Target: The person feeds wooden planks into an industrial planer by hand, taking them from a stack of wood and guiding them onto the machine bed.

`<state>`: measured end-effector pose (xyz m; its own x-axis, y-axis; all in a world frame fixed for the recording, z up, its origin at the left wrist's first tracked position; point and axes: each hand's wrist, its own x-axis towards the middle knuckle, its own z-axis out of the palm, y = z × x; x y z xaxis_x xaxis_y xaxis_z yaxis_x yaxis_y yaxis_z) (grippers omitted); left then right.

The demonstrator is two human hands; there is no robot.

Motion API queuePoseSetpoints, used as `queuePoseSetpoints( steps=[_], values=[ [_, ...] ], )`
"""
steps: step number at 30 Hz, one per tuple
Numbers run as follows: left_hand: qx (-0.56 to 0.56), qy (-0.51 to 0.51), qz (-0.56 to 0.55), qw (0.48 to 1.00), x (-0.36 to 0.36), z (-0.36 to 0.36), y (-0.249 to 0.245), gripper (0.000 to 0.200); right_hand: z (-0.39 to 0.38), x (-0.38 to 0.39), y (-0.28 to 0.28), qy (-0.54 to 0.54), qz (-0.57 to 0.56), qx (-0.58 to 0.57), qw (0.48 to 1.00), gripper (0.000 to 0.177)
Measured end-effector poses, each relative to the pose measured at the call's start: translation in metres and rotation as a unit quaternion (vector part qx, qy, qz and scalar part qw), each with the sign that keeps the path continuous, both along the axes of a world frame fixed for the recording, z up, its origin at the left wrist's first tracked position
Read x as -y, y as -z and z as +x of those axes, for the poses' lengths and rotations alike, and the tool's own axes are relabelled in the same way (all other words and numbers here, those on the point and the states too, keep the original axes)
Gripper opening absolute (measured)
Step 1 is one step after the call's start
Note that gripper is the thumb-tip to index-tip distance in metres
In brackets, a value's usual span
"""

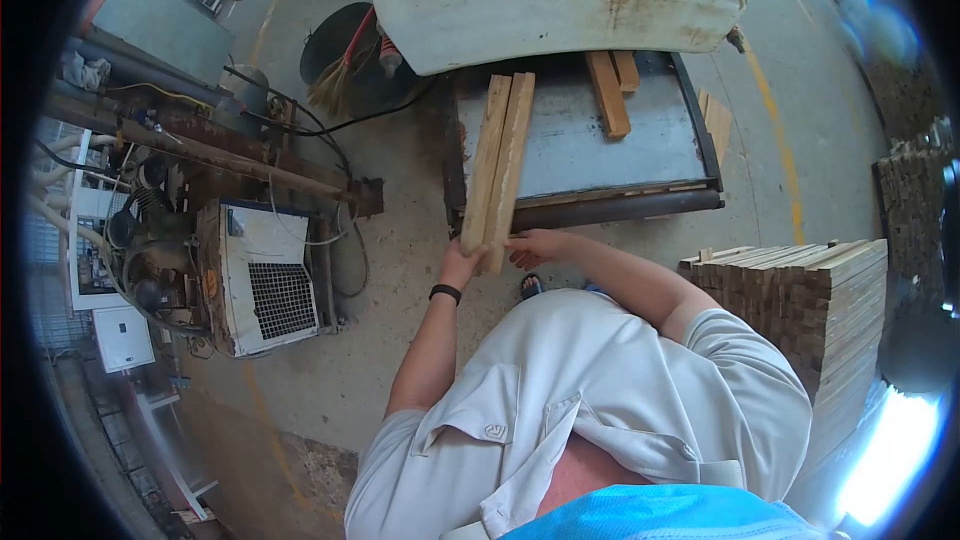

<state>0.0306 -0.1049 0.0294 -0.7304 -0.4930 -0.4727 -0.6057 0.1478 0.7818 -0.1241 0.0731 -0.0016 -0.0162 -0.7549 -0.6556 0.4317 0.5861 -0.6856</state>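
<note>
OK, our left hand [461,264] and right hand [534,246] both clamp the near end of the slats [498,155]; long axis runs straight away from us, far end over the cart [600,155].

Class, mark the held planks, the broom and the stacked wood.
planks [497,155]: head view, middle of their length.
broom [330,87]: head view, on the bristles.
stacked wood [800,285]: head view, upper part of the pile.
</note>
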Motion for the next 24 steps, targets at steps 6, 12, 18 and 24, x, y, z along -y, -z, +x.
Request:
queuePoseSetpoints(
  steps=[6,12,18,24],
  values=[
    [-0.100,0.005,0.163,0.982,-0.008,0.005,0.043,0.067,0.031,-0.019,0.009,0.253,-0.113,0.152,0.949,0.065],
    [-0.081,-0.052,0.517,0.850,-0.010,0.013,0.025,0.056,0.017,-0.094,-0.002,0.420,-0.195,0.312,0.830,0.062],
    [-0.075,-0.093,0.378,0.918,-0.020,0.005,0.025,0.054,0.006,-0.133,-0.020,0.443,-0.048,-0.017,0.895,0.049],
    [-0.111,-0.058,0.248,0.961,-0.029,0.000,0.048,0.061,0.001,-0.135,-0.002,0.490,-0.023,-0.121,0.863,0.048]
  ],
)
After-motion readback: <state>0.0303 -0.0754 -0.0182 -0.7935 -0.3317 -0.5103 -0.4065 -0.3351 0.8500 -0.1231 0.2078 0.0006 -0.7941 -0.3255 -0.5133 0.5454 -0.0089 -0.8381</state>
